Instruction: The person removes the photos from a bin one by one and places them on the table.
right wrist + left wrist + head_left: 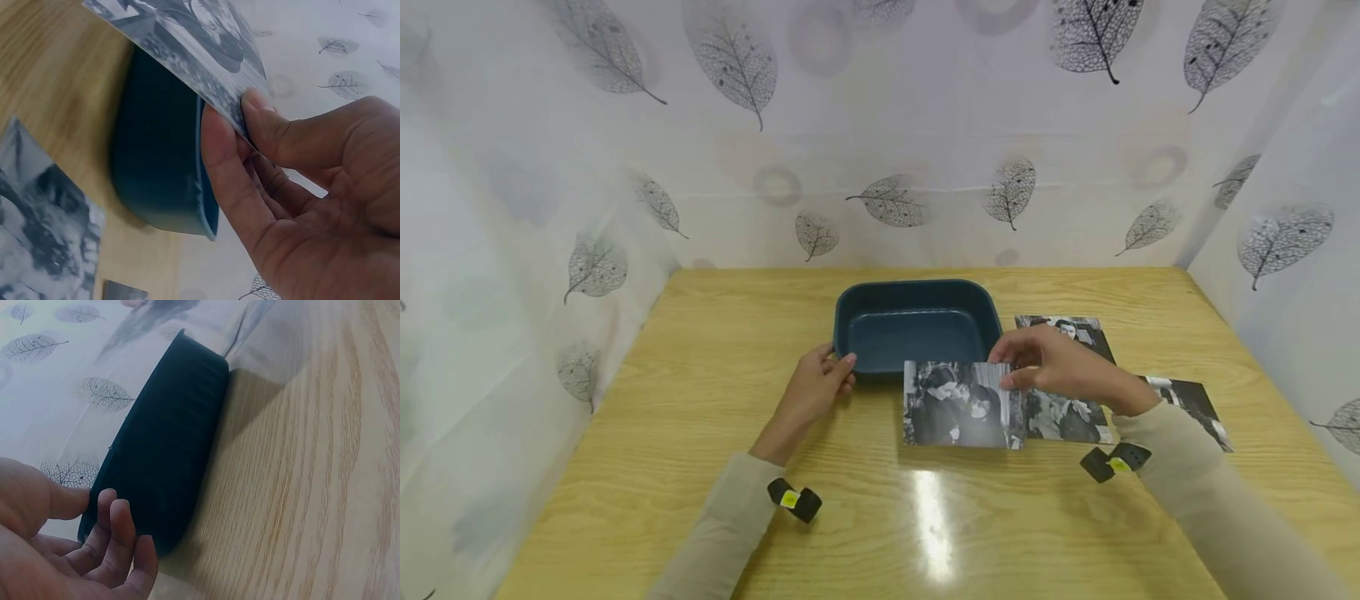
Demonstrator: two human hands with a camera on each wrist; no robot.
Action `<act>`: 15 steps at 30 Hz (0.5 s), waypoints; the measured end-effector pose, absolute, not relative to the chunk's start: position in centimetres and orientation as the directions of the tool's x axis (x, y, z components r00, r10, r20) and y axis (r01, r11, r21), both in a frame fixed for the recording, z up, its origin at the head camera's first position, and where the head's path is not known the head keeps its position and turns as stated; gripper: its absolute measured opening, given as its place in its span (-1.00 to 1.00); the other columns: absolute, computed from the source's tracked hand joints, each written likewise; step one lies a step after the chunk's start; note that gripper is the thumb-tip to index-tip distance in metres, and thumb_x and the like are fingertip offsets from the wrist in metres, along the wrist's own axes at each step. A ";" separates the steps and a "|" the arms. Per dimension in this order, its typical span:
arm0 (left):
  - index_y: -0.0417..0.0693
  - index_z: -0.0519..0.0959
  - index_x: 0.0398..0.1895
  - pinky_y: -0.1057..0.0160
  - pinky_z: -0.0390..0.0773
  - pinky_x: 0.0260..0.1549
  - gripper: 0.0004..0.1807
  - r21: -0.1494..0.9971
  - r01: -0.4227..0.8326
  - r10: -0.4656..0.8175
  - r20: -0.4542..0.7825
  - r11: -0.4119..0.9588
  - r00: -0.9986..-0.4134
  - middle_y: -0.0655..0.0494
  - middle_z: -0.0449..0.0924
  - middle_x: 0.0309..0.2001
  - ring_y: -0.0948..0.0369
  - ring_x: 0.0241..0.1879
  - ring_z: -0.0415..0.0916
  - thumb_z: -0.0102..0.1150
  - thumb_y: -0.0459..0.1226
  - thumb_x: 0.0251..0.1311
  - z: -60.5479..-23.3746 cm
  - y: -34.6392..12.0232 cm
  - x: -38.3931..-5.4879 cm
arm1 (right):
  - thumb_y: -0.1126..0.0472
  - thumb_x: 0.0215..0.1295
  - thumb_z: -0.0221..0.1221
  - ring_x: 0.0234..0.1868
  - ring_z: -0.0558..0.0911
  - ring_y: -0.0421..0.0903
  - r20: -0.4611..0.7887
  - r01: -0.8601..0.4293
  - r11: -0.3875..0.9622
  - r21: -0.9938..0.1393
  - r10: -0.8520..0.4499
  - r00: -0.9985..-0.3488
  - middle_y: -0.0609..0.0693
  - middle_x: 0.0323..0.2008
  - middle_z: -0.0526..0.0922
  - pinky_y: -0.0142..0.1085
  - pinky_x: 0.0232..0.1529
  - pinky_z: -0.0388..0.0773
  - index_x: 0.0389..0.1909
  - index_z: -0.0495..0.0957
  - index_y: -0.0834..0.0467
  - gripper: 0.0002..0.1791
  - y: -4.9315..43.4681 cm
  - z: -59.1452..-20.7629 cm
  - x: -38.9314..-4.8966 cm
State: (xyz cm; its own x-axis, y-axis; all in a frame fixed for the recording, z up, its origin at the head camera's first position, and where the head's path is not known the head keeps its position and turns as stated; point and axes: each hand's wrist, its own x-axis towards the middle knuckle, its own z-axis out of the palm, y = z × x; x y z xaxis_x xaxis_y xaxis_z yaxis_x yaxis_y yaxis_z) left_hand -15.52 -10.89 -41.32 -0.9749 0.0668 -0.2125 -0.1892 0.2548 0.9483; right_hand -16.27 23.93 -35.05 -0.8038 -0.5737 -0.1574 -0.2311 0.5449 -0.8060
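Note:
A dark teal rectangular bin (917,337) stands on the table toward its far side, its inside bare. My left hand (820,379) grips its front left corner, thumb at the rim and fingers along the outer wall (162,444). My right hand (1067,367) pinches a black-and-white photo (958,408) by its upper right corner between thumb and fingers. This photo, showing two people close together, is held up at the bin's front right and overlaps the rim in the head view. In the right wrist view its edge slants across the bin's wall (156,137).
More black-and-white photos lie right of the bin: one at the back (1086,327), one nearer (1067,418) partly behind the held photo, and one farther right (1198,404) partly behind my right wrist. Leaf-patterned curtains (925,150) enclose the wooden table (737,333) on three sides.

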 end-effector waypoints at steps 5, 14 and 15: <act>-0.30 0.22 0.50 0.24 0.55 -0.24 -0.41 0.949 -0.179 0.076 -0.205 0.260 -0.976 -0.16 0.64 -0.26 0.20 -0.38 0.55 0.03 -0.21 0.54 -41.4 -10.9 -15.6 | 0.39 0.32 0.30 -0.24 0.66 0.00 -0.183 -0.214 0.526 -0.823 -0.603 -0.776 0.08 -0.20 0.64 -0.10 -0.24 0.66 -0.03 0.61 0.25 -0.77 23.4 -36.4 -15.9; -0.28 0.19 0.52 0.23 0.55 -0.21 -0.39 0.944 -0.176 0.079 -0.205 0.278 -0.976 -0.16 0.64 -0.24 0.15 -0.35 0.58 0.03 -0.20 0.55 -41.5 -11.0 -15.6 | 0.40 0.27 0.34 -0.25 0.62 -0.10 -0.133 -0.319 0.534 -0.783 -0.645 -0.753 0.00 -0.23 0.65 -0.20 -0.25 0.63 -0.08 0.64 0.23 -0.78 22.7 -38.8 -15.2; -0.28 0.19 0.52 0.23 0.55 -0.21 -0.39 0.944 -0.175 0.080 -0.205 0.279 -0.976 -0.16 0.64 -0.24 0.14 -0.34 0.58 0.03 -0.20 0.55 -41.5 -11.1 -15.6 | 0.41 0.26 0.34 -0.25 0.62 -0.11 -0.134 -0.325 0.543 -0.774 -0.642 -0.755 0.00 -0.21 0.64 -0.21 -0.25 0.64 -0.08 0.64 0.23 -0.78 22.6 -39.0 -15.2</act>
State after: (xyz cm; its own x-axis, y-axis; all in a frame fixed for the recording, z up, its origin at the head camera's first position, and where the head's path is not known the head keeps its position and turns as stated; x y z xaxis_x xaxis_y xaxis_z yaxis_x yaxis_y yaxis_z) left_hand -15.60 -11.06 -41.54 -0.9756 0.0802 -0.2046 -0.1751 0.2788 0.9442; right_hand -15.21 22.55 -38.97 -0.7554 -0.6415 -0.1336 -0.3246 0.5435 -0.7741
